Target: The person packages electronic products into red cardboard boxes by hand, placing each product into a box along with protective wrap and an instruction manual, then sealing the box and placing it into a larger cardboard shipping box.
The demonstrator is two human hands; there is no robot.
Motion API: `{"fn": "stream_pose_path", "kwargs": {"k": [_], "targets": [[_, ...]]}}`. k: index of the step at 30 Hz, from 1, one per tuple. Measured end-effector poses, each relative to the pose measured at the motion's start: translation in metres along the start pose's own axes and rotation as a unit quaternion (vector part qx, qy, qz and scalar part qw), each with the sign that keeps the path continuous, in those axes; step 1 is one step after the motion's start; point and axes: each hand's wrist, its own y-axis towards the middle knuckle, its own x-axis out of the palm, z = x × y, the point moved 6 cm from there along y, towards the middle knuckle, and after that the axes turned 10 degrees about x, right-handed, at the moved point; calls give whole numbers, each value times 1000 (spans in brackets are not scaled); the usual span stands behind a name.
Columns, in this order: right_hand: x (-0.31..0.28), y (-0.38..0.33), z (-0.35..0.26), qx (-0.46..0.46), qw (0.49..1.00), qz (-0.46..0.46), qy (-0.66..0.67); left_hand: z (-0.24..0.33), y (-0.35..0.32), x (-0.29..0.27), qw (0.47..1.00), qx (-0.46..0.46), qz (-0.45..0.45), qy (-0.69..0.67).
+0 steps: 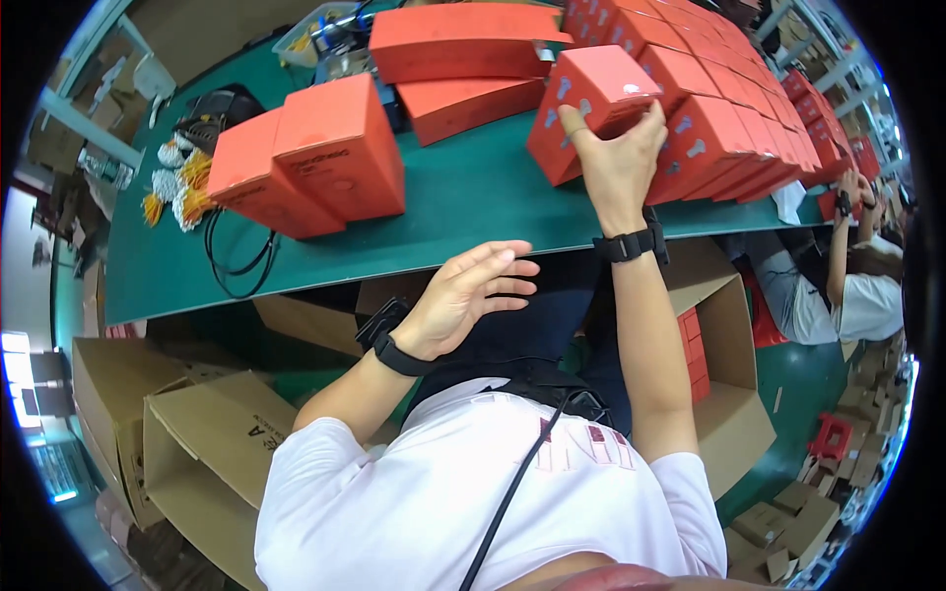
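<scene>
My right hand (619,167) is closed round the near end of a red-orange cardboard box (603,69) on the green table, thumb on its left side and fingers on its right. This box stands just left of a large block of matching boxes (711,128). In front of the table's edge, my left hand (473,295) is held in the air with its fingers stretched out and nothing in it. Two more red-orange boxes (340,148) stand upright side by side on the table beyond it, to the left.
Long red-orange boxes (463,44) lie stacked at the back. Bundled white and yellow cords (177,182) and a black cable (241,266) lie at left. Open cartons (212,433) flank me; the right carton (734,364) holds red boxes. Another person (867,295) works far right.
</scene>
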Motion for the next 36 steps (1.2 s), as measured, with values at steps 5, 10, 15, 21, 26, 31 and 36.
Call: {"fn": "stream_pose_path", "kwargs": {"k": [5, 10, 15, 21, 26, 31, 36], "targets": [[27, 10, -4, -28, 998, 62, -11, 7, 1, -18, 1000, 11, 0, -12], [31, 22, 0, -125, 974, 117, -150, 6, -7, -33, 999, 17, 6, -45], [3, -57, -119, -313, 950, -17, 2, -4, -19, -52, 999, 5, 37, -39], [58, -103, -187, -508, 830, -161, 164, -6, -16, -32, 999, 12, -25, -41], [32, -86, -124, -328, 910, -254, -11, 18, -25, -36, 935, 59, -63, -344], [-66, -127, -72, -397, 904, -156, 37, 34, 9, -20, 886, 92, -117, -439], [-86, -110, 4, -274, 936, -205, -88, 93, 32, -1, 924, 378, -21, -45]]}}
